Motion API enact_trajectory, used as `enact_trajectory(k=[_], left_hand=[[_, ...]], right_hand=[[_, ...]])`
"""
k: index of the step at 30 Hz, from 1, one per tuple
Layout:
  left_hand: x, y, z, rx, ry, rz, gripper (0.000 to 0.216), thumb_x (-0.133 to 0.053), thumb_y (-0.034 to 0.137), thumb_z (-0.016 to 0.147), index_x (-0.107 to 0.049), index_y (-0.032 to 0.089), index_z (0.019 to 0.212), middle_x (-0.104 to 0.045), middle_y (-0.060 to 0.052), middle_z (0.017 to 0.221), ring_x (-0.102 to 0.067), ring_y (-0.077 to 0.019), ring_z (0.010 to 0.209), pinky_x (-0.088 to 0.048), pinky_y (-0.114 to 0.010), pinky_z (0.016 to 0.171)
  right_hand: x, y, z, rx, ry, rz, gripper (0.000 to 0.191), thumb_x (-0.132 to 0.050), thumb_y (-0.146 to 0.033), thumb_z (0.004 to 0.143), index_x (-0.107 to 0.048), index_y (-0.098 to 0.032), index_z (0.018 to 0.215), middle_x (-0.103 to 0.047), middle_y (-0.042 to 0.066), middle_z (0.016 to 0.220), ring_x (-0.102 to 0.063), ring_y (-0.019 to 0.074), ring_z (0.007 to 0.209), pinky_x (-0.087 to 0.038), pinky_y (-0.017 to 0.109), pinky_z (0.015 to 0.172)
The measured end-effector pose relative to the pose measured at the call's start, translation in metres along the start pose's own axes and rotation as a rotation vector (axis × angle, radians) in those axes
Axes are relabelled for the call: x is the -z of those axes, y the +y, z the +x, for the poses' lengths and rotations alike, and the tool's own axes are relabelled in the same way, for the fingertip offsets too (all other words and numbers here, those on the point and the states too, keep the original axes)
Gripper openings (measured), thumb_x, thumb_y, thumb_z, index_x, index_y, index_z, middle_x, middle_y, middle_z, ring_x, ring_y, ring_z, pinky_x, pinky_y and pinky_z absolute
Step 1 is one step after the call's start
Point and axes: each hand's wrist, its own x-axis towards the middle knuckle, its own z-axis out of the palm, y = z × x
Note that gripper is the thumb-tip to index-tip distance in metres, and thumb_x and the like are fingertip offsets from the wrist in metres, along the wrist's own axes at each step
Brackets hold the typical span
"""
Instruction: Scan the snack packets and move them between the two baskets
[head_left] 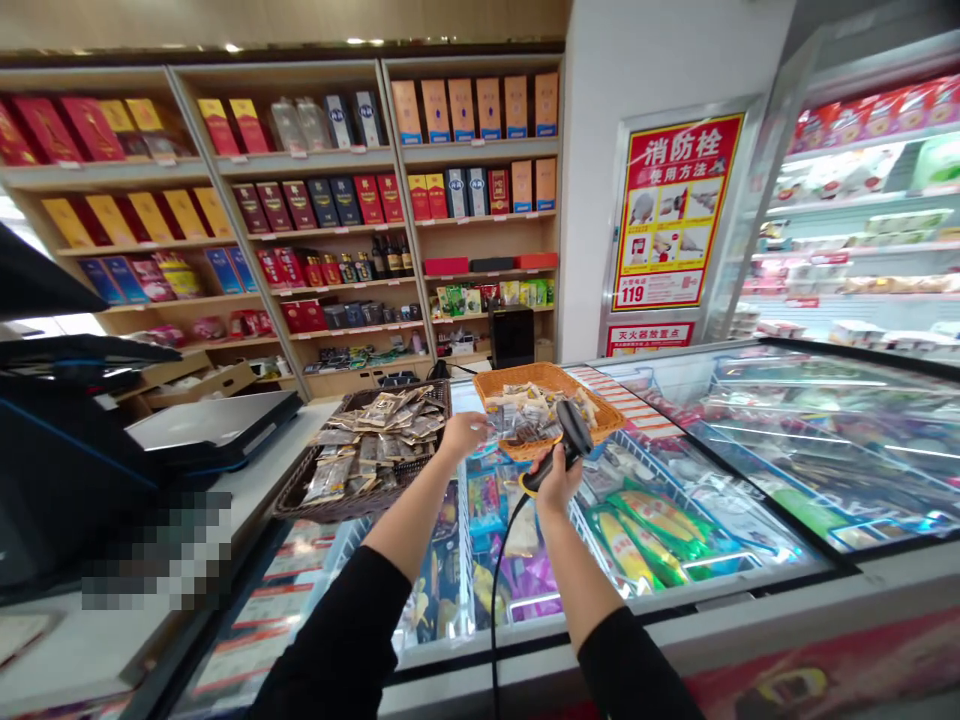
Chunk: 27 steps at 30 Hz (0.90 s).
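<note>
My right hand (556, 482) is wrapped round the handle of a black barcode scanner (574, 432) with a yellow ring at its base. The scanner's head points up and away over an orange wicker basket (517, 376) of small packets. At that basket's left edge, my left hand (463, 436) has its fingers closed in a pinch on a small clear packet (498, 420). The fingertips are partly hidden. Left of this hand sits a dark brown wicker basket (289, 490) heaped with small flat packets (375, 440).
Both baskets rest on a glass-topped chest freezer (720, 470) holding packaged food. The scanner's black cable (495, 590) hangs between my arms. At left, a scale (217, 430) stands on a counter. Behind are shelves (322, 230) of boxes and bottles; a chilled cabinet (862, 230) stands at right.
</note>
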Motion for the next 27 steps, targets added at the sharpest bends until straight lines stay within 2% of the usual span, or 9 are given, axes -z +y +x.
enact_trajectory(k=[3, 7, 12, 15, 17, 19, 21, 24, 27], left_hand=[[-0.043, 0.006, 0.013, -0.099, -0.048, 0.222, 0.005, -0.068, 0.013, 0.064, -0.071, 0.016, 0.065, -0.07, -0.006, 0.066, -0.065, -0.0213, 0.066, -0.048, -0.028, 0.063], [-0.072, 0.016, 0.032, -0.127, -0.123, 0.407, 0.015, -0.063, 0.01, 0.067, -0.074, 0.017, 0.074, -0.072, -0.004, 0.072, -0.066, -0.0187, 0.079, -0.046, -0.022, 0.068], [-0.079, 0.021, 0.043, -0.072, -0.18, 0.466, 0.02, -0.061, 0.012, 0.07, -0.074, 0.017, 0.084, -0.073, -0.003, 0.079, -0.065, -0.0166, 0.082, -0.046, -0.02, 0.067], [-0.077, 0.024, 0.035, -0.082, -0.149, 0.513, 0.019, -0.063, 0.014, 0.071, -0.074, 0.02, 0.086, -0.072, -0.002, 0.08, -0.065, -0.0169, 0.081, -0.046, -0.021, 0.068], [-0.071, 0.028, 0.025, -0.139, -0.088, 0.575, 0.024, -0.068, 0.019, 0.069, -0.074, 0.022, 0.091, -0.072, -0.003, 0.09, -0.064, -0.0183, 0.085, -0.046, -0.024, 0.073], [-0.057, 0.031, 0.016, -0.203, -0.022, 0.594, 0.032, -0.072, 0.025, 0.067, -0.072, 0.022, 0.099, -0.07, -0.006, 0.102, -0.063, -0.0195, 0.089, -0.046, -0.026, 0.078], [-0.032, 0.032, 0.008, -0.251, 0.021, 0.585, 0.035, -0.07, 0.031, 0.07, -0.071, 0.021, 0.103, -0.068, -0.008, 0.108, -0.063, -0.0188, 0.087, -0.046, -0.027, 0.08], [0.029, 0.023, -0.004, -0.245, 0.085, 0.651, 0.03, -0.063, 0.034, 0.077, -0.071, 0.019, 0.102, -0.068, -0.008, 0.105, -0.063, -0.0177, 0.082, -0.046, -0.027, 0.08], [0.1, 0.001, -0.025, -0.109, 0.184, 0.839, 0.027, -0.056, 0.033, 0.08, -0.071, 0.021, 0.1, -0.067, -0.009, 0.105, -0.062, -0.0227, 0.093, -0.046, -0.029, 0.08]], right_hand=[[-0.001, 0.003, 0.0, -0.037, 0.011, 0.008, 0.03, -0.056, -0.048, 0.079, -0.038, -0.024, 0.079, -0.049, -0.007, 0.054, -0.044, 0.0103, 0.035, -0.037, 0.023, 0.035], [-0.006, 0.008, 0.0, -0.053, 0.047, 0.087, 0.032, -0.059, -0.047, 0.079, -0.039, -0.023, 0.079, -0.049, -0.009, 0.053, -0.043, 0.009, 0.034, -0.037, 0.021, 0.034], [-0.01, 0.009, 0.0, -0.031, 0.107, 0.135, 0.033, -0.062, -0.047, 0.077, -0.04, -0.022, 0.076, -0.05, -0.009, 0.051, -0.044, 0.0084, 0.035, -0.037, 0.021, 0.036], [-0.01, 0.007, 0.0, -0.056, 0.114, 0.13, 0.034, -0.062, -0.048, 0.077, -0.04, -0.022, 0.076, -0.049, -0.009, 0.051, -0.043, 0.008, 0.034, -0.037, 0.02, 0.035], [-0.01, 0.005, -0.001, -0.045, 0.114, 0.116, 0.034, -0.061, -0.049, 0.077, -0.039, -0.022, 0.076, -0.049, -0.009, 0.051, -0.043, 0.0076, 0.034, -0.037, 0.02, 0.035], [-0.008, 0.004, -0.003, -0.02, 0.096, 0.084, 0.035, -0.06, -0.05, 0.078, -0.039, -0.022, 0.077, -0.049, -0.009, 0.051, -0.043, 0.0079, 0.034, -0.037, 0.021, 0.035], [-0.007, 0.005, -0.006, -0.001, 0.042, 0.056, 0.035, -0.059, -0.051, 0.078, -0.039, -0.023, 0.078, -0.05, -0.008, 0.052, -0.043, 0.0086, 0.034, -0.038, 0.022, 0.035], [-0.005, 0.009, -0.019, -0.028, -0.158, 0.01, 0.035, -0.06, -0.052, 0.078, -0.041, -0.022, 0.078, -0.05, -0.008, 0.052, -0.044, 0.0095, 0.035, -0.038, 0.023, 0.035], [-0.006, 0.014, -0.039, -0.094, -0.429, -0.06, 0.033, -0.059, -0.051, 0.08, -0.045, -0.022, 0.077, -0.049, -0.007, 0.05, -0.044, 0.0097, 0.035, -0.038, 0.023, 0.036]])
